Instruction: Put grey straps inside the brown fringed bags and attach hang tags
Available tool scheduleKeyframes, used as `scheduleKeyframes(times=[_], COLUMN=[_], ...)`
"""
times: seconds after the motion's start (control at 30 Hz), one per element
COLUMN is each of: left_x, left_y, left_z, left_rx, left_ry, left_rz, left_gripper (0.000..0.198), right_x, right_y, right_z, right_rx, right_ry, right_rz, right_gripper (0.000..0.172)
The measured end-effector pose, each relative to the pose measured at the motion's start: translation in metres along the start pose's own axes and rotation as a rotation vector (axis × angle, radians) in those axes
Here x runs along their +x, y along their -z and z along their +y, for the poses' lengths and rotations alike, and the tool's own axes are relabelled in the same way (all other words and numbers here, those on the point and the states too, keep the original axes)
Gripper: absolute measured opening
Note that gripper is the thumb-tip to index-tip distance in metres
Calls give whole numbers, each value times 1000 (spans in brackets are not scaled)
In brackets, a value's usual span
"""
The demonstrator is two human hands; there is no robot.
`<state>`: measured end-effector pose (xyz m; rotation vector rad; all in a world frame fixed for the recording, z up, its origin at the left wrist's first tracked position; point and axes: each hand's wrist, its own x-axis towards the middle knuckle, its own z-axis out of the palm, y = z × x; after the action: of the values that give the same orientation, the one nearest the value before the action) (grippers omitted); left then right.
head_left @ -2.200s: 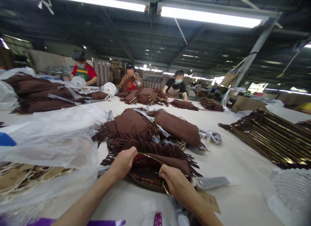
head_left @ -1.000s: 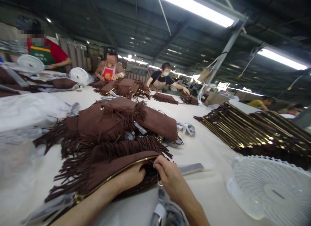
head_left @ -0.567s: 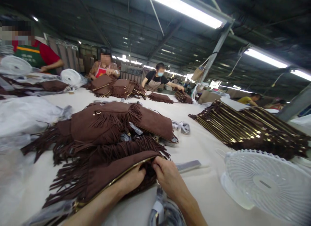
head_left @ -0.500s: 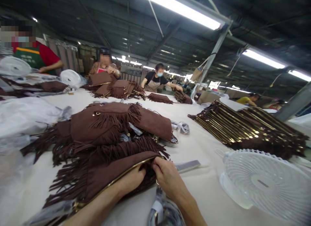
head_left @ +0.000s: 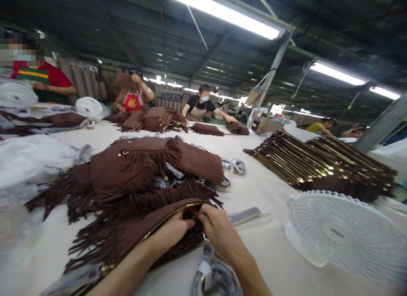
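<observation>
- Bench (head_left: 270,249): long, with a pale top. Co-workers stand along its far edge, among them a person in a black shirt (head_left: 203,107).
- Stacked bags (head_left: 321,166): dark, gold-trimmed, laid in an overlapping row toward the right edge.
- Heap of brown bags (head_left: 143,164): suede-like and fringed, mid-bench, just behind the piece being handled.
- Clear plastic wrapping (head_left: 32,158): crumpled along the left edge.
- White fan (head_left: 340,234): lies flat with its grille up, near the right edge and well apart from the hands.
- Fringed bag (head_left: 127,238): lies at the near edge, in front of the heap, with its fringe spilling left. The gold zip line (head_left: 165,223) runs up to the hands.
- Left hand (head_left: 173,231): grip closed, fingers curled over the bag's open edge beside the zip.
- Right hand (head_left: 219,234): grip closed, fingertips pinching the end of the same opening, touching the left fingertips. A small metal ring hangs just below it.
- Wrapped bundle (head_left: 213,279): in plastic, at the near edge under the right wrist.
- Grey strip (head_left: 244,214): flat, just right of the hands.
- Handling note (a judgement): the opening probably works best held taut between the two grips, with the fringe kept out of the zip teeth and the fingers on the edge rather than the nap.
</observation>
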<state>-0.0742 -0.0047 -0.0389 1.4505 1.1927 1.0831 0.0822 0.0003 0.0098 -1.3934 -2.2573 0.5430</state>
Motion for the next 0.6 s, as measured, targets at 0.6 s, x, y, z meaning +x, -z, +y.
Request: scheduleKeyframes(times=[0.6], left_x=[-1], left_y=[-2], left_z=[4], left_rx=[70], left_ry=[-7], left_rz=[13], left_gripper=[41], right_x=[-2], right_y=[-8], right_z=[-7], right_rx=[-322], right_ry=[-96], right_rz=[18], right_gripper=[17])
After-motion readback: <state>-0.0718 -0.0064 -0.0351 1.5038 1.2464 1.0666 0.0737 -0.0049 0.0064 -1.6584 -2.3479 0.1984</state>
